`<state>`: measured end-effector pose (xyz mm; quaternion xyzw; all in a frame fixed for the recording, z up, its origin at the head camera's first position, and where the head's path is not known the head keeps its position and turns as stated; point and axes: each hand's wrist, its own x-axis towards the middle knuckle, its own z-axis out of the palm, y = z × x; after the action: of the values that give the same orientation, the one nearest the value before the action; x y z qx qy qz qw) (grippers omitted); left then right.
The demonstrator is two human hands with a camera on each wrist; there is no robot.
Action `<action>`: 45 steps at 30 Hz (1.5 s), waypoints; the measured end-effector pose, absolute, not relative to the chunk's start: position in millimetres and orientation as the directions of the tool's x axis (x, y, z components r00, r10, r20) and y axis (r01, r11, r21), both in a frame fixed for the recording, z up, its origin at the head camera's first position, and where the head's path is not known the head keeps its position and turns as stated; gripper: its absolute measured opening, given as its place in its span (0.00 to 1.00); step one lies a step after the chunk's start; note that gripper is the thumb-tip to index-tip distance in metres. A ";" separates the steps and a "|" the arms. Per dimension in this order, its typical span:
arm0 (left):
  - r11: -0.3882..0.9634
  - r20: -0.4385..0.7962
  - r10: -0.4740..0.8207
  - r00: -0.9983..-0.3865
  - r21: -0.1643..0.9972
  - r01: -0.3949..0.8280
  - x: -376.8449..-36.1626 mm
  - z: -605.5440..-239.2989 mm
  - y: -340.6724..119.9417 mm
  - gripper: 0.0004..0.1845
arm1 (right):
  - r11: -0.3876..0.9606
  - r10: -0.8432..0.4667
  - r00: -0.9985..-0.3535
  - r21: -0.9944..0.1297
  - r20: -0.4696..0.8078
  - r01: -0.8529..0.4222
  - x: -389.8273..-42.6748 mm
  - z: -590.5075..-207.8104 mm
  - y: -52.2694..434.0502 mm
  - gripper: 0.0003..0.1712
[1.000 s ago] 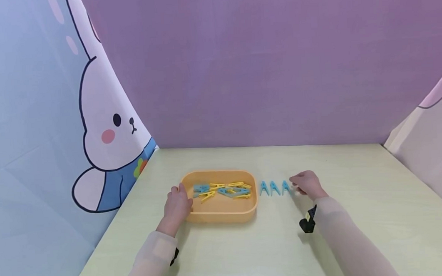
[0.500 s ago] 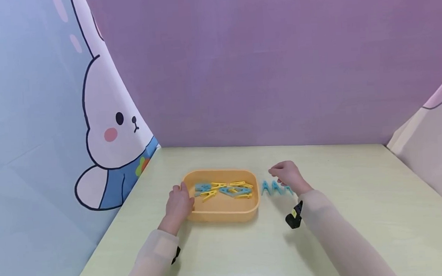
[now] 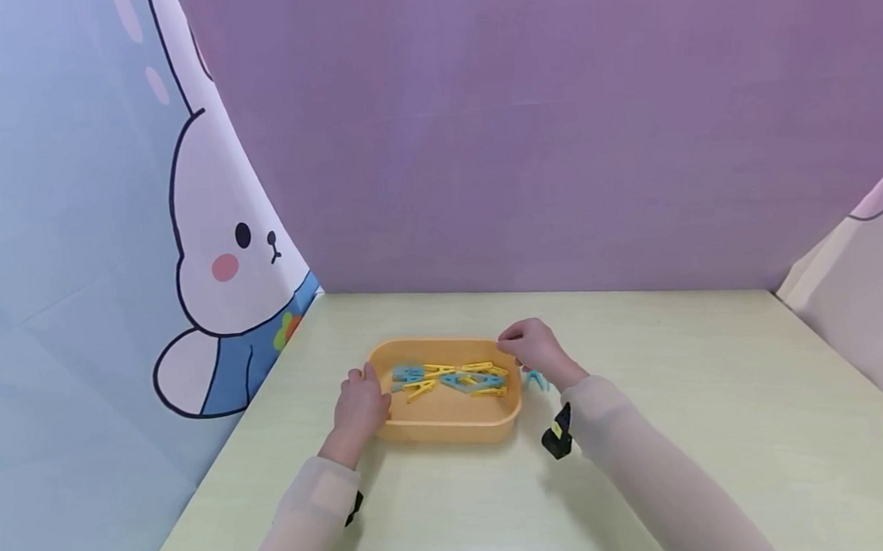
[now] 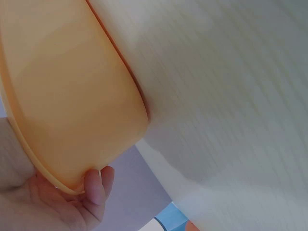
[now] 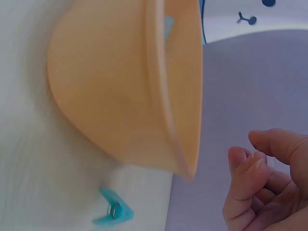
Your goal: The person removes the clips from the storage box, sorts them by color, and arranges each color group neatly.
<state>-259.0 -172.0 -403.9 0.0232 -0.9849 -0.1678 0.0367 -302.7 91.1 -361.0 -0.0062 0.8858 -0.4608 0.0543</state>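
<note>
**A:** Where are the clips right now?

**B:** Most lie in the shallow, rounded orange plastic tray (image 3: 449,429) on the pale yellow-green wooden table (image 3: 682,429): a loose heap of small yellow plastic clothes pegs (image 3: 480,367) mixed with small blue plastic clothes pegs (image 3: 407,373). Just beside the tray's right wall, on the bare table, stands at least one turquoise peg (image 3: 537,379); the right arm hides whatever else may be there.

**A:** And the hands?

**B:** The left hand (image 3: 360,407) holds the tray's left rim, fingers curled round the edge; the left wrist view shows a fingertip hooked over the lip. The right hand (image 3: 531,347) hovers over the tray's far right corner, fingers loosely bent and a little apart. The right wrist view shows nothing between them, so it looks empty.

**A:** How far along would you say the sorting is?

**B:** Early, I'd judge. A few blues seem to be out at most, while several blues and all the yellows sit mixed in the tray. Most of the work looks left to do.

**A:** Anything else around?

**B:** A purple backdrop (image 3: 554,136) behind the table, and a cartoon rabbit panel (image 3: 223,262) to the left.
</note>
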 end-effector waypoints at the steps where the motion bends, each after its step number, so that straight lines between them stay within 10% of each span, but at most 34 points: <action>1: 0.942 0.063 -0.060 -0.996 0.333 -0.035 -259.1 -404.1 -172.2 0.35 | 0.577 -0.073 -0.993 -0.816 -0.095 0.036 -303.1 -362.2 88.1 0.12; 45: 0.950 0.104 -0.047 -0.993 0.314 -0.012 -256.2 -401.1 -172.7 0.34 | 0.829 -0.190 -0.959 -0.557 -0.212 -0.041 -317.3 -393.3 30.7 0.07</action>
<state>-256.2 -172.7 -401.1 0.0149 -0.9857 -0.1582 0.0553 -317.3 30.7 -393.3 -0.0609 0.9474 -0.2857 0.1304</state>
